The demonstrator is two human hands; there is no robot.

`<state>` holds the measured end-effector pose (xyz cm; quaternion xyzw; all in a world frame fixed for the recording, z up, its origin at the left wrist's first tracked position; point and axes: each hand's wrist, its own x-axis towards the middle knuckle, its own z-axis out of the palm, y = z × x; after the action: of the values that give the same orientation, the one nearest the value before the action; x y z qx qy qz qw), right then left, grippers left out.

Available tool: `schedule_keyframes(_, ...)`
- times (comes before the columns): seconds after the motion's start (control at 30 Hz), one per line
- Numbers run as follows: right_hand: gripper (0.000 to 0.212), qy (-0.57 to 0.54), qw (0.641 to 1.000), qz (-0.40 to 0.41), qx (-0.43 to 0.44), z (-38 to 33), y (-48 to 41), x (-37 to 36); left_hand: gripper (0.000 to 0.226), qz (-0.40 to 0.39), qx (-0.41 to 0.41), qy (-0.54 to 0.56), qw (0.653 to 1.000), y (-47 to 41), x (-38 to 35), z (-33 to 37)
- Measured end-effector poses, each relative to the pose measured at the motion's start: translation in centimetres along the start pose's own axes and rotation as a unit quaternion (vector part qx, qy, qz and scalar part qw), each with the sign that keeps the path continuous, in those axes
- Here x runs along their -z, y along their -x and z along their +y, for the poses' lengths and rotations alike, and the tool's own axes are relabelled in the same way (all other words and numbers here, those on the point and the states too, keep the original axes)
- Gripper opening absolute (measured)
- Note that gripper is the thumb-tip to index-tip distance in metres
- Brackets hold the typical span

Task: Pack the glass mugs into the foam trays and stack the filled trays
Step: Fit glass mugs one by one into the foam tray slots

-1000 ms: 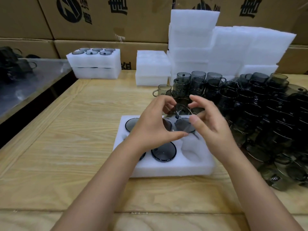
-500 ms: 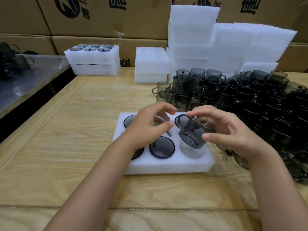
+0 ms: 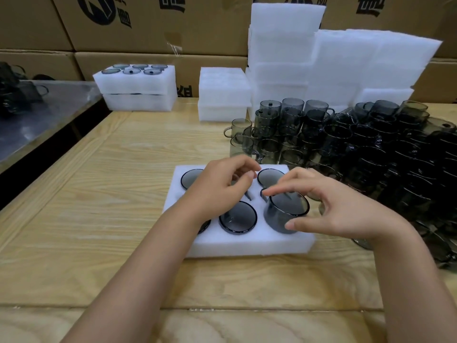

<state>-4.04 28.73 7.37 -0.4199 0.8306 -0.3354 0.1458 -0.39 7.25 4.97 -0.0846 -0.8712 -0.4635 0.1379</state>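
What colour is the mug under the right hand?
Smoky dark grey, see-through glass: the mug shows best in the head view.

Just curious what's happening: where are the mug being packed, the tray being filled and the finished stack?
Mug being packed [image 3: 286, 206]: head view, its round top face.
Tray being filled [image 3: 247, 245]: head view, front foam wall.
Finished stack [image 3: 138, 86]: head view, upper tray's front wall.

Glossy, see-through shine on the smoky grey glass mugs; white rectangular foam tray matt and fuzzy; pale wooden tabletop smooth, grain showing; brown cardboard boxes dull.
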Motion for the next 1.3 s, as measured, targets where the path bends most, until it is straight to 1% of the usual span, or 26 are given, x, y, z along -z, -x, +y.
schedule_keyframes(0.03,0.05,0.007,1.0,-0.005,-0.001,0.0,0.0,0.0,0.017,0.014,-0.015,-0.008,1.0,0.0,-0.1,0.3)
schedule_keyframes(0.1,0.045,-0.041,0.999,0.007,-0.002,0.0,-0.3,0.0,0.021,0.067,-0.065,-0.017,0.995,0.0,-0.4,1.3)
schedule_keyframes(0.17,0.038,-0.1,0.992,0.073,0.002,-0.3,-1.0,-0.5,0.029,0.105,-0.119,-0.011,0.987,-0.1,-0.9,3.0)
schedule_keyframes(0.23,0.028,-0.107,0.986,0.124,0.027,-1.3,-1.8,-1.6,0.038,0.079,-0.17,-0.023,0.982,-0.1,-1.7,4.7)
schedule_keyframes(0.27,0.027,-0.079,0.989,0.121,0.042,-1.6,-2.2,-2.2,0.043,0.036,-0.188,-0.045,0.98,-0.1,-2.2,5.3)
schedule_keyframes(0.3,0.032,-0.009,0.995,0.096,0.039,-1.6,-2.5,-3.0,0.046,-0.018,-0.19,-0.076,0.979,0.0,-2.7,5.6)
schedule_keyframes(0.33,0.045,0.112,0.992,0.05,0.015,-1.5,-2.8,-3.8,0.047,-0.073,-0.175,-0.115,0.975,0.0,-3.2,5.7)
schedule_keyframes(0.37,0.058,0.239,0.971,0.004,-0.023,-1.0,-3.1,-4.4,0.048,-0.118,-0.154,-0.162,0.968,0.0,-3.8,5.5)
schedule_keyframes(0.4,0.064,0.336,0.94,-0.023,-0.057,-0.5,-3.3,-4.7,0.047,-0.144,-0.137,-0.205,0.958,0.0,-4.3,5.0)
schedule_keyframes(0.43,0.067,0.388,0.919,-0.034,-0.069,-0.2,-3.4,-4.8,0.044,-0.154,-0.125,-0.229,0.953,0.0,-4.6,4.6)
schedule_keyframes(0.47,0.068,0.403,0.912,-0.035,-0.072,-0.2,-3.5,-4.8,0.041,-0.155,-0.12,-0.235,0.952,-0.1,-4.7,4.3)
schedule_keyframes(0.53,0.069,0.393,0.916,-0.02,-0.078,-0.4,-3.3,-4.9,0.039,-0.152,-0.121,-0.241,0.951,-0.2,-4.8,4.1)
schedule_keyframes(0.67,0.076,0.35,0.933,0.004,-0.085,-0.6,-3.0,-5.2,0.04,-0.138,-0.131,-0.281,0.941,-0.2,-5.1,4.1)
schedule_keyframes(0.7,0.079,0.347,0.934,0.025,-0.077,-0.1,-3.1,-5.3,0.041,-0.127,-0.126,-0.298,0.938,-0.1,-5.2,4.1)
schedule_keyframes(0.73,0.08,0.307,0.947,0.06,-0.077,0.5,-3.2,-5.6,0.044,-0.11,-0.118,-0.323,0.932,0.1,-5.4,4.0)
schedule_keyframes(0.77,0.076,0.28,0.953,0.086,-0.074,0.8,-3.3,-5.9,0.05,-0.089,-0.104,-0.352,0.926,0.5,-5.5,4.0)
schedule_keyframes(0.8,0.067,0.197,0.969,0.123,-0.088,0.4,-3.5,-6.2,0.058,-0.062,-0.087,-0.375,0.921,1.1,-5.6,4.0)
schedule_keyframes(0.83,0.053,0.106,0.973,0.189,-0.082,-0.1,-3.7,-6.2,0.065,-0.035,-0.074,-0.387,0.918,1.8,-5.7,4.1)
schedule_keyframes(0.87,0.038,0.019,0.964,0.254,-0.074,-0.3,-3.6,-6.4,0.07,-0.015,-0.07,-0.389,0.918,2.7,-5.7,4.1)
schedule_keyframes(0.9,0.026,-0.048,0.942,0.328,-0.052,-0.1,-3.4,-6.5,0.071,-0.004,-0.076,-0.392,0.917,3.5,-5.7,3.8)
schedule_keyframes(0.93,0.02,-0.073,0.923,0.373,-0.055,0.0,-3.2,-6.6,0.073,0.0,-0.091,-0.403,0.911,4.3,-5.7,3.3)
schedule_keyframes(1.0,0.02,-0.139,0.895,0.415,-0.084,0.7,-3.4,-7.1,0.077,-0.018,-0.114,-0.438,0.891,5.5,-5.3,2.0)
schedule_keyframes(1.07,0.028,-0.217,0.858,0.456,-0.094,1.0,-4.3,-7.3,0.072,-0.019,-0.136,-0.496,0.857,6.0,-4.3,0.7)
schedule_keyframes(1.1,0.03,-0.249,0.842,0.471,-0.091,0.9,-5.0,-7.4,0.065,-0.015,-0.139,-0.521,0.842,6.0,-3.7,0.1)
schedule_keyframes(1.17,0.031,-0.288,0.825,0.478,-0.084,0.5,-6.4,-8.0,0.053,-0.005,-0.139,-0.541,0.829,6.0,-2.5,-0.9)
schedule_keyframes(1.3,0.029,-0.329,0.822,0.461,-0.062,-0.7,-9.6,-10.4,0.035,0.064,-0.115,-0.553,0.822,6.3,-0.7,-3.0)
